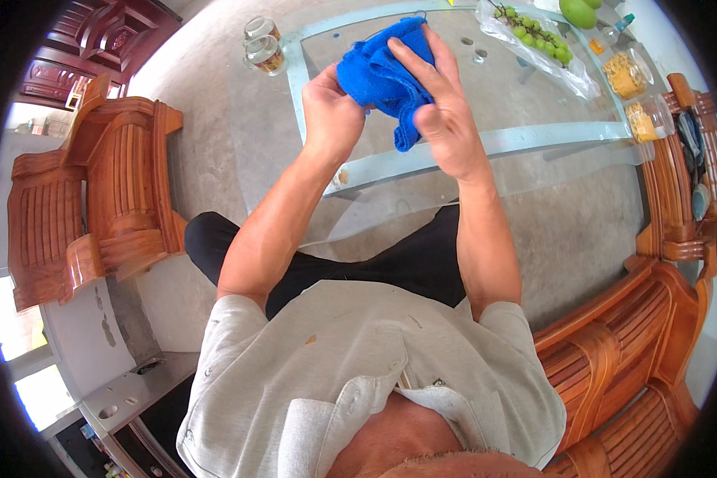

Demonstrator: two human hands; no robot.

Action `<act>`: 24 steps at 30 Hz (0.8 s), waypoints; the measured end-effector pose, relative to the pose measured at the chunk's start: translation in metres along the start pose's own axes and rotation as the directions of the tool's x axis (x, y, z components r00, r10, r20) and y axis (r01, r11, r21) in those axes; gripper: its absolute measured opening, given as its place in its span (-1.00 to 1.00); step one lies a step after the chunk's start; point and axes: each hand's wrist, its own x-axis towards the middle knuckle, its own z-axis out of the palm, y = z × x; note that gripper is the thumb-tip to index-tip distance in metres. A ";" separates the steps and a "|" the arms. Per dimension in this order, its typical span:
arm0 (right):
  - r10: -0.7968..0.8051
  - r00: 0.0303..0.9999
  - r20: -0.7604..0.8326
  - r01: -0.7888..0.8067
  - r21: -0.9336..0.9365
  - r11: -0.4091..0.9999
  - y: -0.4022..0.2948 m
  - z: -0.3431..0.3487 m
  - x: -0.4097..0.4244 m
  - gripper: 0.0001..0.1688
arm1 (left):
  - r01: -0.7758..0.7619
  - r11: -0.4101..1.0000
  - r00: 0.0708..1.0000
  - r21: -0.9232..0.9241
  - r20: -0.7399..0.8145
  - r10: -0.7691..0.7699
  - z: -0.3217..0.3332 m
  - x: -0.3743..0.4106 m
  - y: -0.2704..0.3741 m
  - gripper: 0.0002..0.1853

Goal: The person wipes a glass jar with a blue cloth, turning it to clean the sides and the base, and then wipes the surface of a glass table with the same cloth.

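A crumpled blue cloth (388, 66) is held up between both hands over a glass-topped table (388, 170). My left hand (334, 116) grips the cloth's left side, with the thumb against it. On the other side, my right hand (454, 119) has one finger laid across the front of the cloth and others behind it. A loose fold hangs down between the hands. Just above the cloth's top edge a thin curved outline shows; whether the cloth wraps something cannot be told.
Two glass mugs (266, 54) stand at the table's left. Green grapes (535, 36) lie on a plastic bag (573, 80), near green fruit (578, 13) and clear jars of food (627, 74). Wooden chairs (122, 173) and a wooden bench (621, 340) flank me.
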 end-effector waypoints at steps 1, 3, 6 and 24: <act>0.044 0.999 0.018 -0.046 0.142 0.989 0.002 -0.001 -0.001 -0.11 | 0.026 0.999 1.000 0.020 -0.012 -0.026 -0.001 0.000 -0.001 -0.94; 0.067 0.996 -0.058 -0.044 0.331 0.943 0.006 0.002 -0.003 -0.18 | 0.007 1.000 1.000 -0.013 0.020 -0.006 -0.003 0.002 -0.007 -0.94; 0.273 0.948 -0.164 -0.153 0.516 0.843 0.010 0.008 -0.006 -0.49 | -0.022 0.998 0.998 -0.055 0.059 0.025 0.002 0.001 -0.003 -0.92; 0.326 0.913 -0.245 -0.233 0.342 0.910 0.004 0.011 -0.011 -0.26 | -0.028 0.999 0.996 -0.026 0.080 0.030 -0.003 -0.006 -0.003 -0.92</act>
